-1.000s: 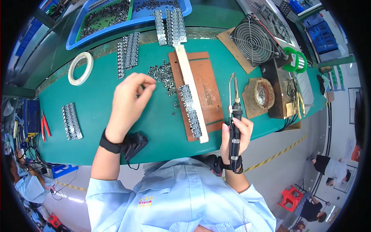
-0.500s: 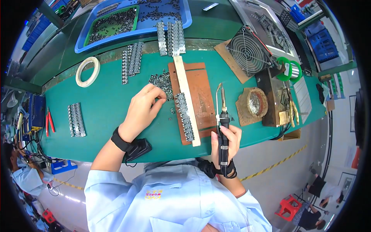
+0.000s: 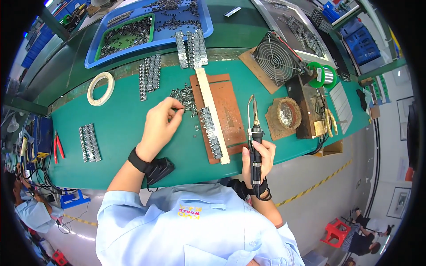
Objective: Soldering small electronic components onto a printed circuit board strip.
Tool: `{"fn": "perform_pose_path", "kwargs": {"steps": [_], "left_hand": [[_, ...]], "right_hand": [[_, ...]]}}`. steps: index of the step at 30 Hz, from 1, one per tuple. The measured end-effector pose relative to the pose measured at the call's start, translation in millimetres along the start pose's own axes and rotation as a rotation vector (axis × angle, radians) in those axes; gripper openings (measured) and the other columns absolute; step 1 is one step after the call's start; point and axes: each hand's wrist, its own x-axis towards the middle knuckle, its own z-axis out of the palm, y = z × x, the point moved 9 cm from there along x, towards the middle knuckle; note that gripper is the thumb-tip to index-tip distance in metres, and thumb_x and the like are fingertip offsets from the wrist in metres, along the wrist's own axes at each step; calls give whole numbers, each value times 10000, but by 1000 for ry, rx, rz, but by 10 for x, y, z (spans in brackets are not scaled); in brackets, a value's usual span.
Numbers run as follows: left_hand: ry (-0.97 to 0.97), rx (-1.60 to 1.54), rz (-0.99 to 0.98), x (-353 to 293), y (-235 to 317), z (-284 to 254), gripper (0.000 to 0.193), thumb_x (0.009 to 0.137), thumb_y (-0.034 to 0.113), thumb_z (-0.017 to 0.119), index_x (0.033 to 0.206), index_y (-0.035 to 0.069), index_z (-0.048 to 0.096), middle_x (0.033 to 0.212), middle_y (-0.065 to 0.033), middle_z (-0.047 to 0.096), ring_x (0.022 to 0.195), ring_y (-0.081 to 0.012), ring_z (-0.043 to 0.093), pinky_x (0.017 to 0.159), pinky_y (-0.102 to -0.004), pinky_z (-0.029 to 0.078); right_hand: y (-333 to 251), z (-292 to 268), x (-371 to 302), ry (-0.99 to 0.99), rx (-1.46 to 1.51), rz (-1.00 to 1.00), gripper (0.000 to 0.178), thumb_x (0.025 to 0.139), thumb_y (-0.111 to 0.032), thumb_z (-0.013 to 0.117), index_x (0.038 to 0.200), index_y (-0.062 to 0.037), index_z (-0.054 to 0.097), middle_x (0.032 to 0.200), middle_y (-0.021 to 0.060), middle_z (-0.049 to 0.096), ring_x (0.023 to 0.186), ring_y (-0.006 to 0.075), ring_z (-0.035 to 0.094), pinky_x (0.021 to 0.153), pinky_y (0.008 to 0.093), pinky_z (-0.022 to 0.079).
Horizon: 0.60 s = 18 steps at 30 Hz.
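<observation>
My left hand (image 3: 160,127) is closed, thumb and forefinger pinched together at the edge of a pile of small metal parts (image 3: 184,95); whatever lies between the fingertips is too small to make out. My right hand (image 3: 265,157) grips a black soldering iron (image 3: 256,133), tip upward, with a thin metal tube running beside the tip. Between the hands lies a brown board (image 3: 230,116) with a pale wooden strip (image 3: 214,117) across it. Along the strip's left side sits a row of small dark components (image 3: 210,134).
Behind stands a blue tray (image 3: 166,42) holding a green tray (image 3: 153,27) of loose parts. At right are a fan (image 3: 276,60), a round solder-stained dish (image 3: 289,113) and a green solder spool (image 3: 316,75). Left lie a tape roll (image 3: 91,94), red-handled pliers (image 3: 59,147) and component strips (image 3: 90,142).
My left hand has shifted slightly left, its thumb and forefinger still together by the pile. The right hand keeps its hold on the soldering iron. The whole view has tilted a little.
</observation>
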Motion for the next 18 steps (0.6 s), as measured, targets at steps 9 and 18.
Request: {"fn": "perform_pose_path", "kwargs": {"steps": [9, 18], "left_hand": [[70, -56, 59, -25, 151, -132, 121, 786, 28, 594, 903, 8, 573, 752, -55, 601, 634, -92, 547, 556, -223, 421], [-75, -149, 41, -35, 26, 60, 153, 863, 91, 547, 985, 0, 573, 879, -30, 586, 776, -82, 554, 631, -202, 447]], "right_hand": [[-62, -89, 5, 104, -15, -40, 354, 642, 5, 725, 964, -53, 590, 859, 125, 509, 698, 222, 529, 575, 283, 441], [64, -143, -2, 163, 77, -7, 335, 641, -33, 730, 949, -88, 608, 854, 86, 523, 697, 194, 546, 592, 266, 450]]}}
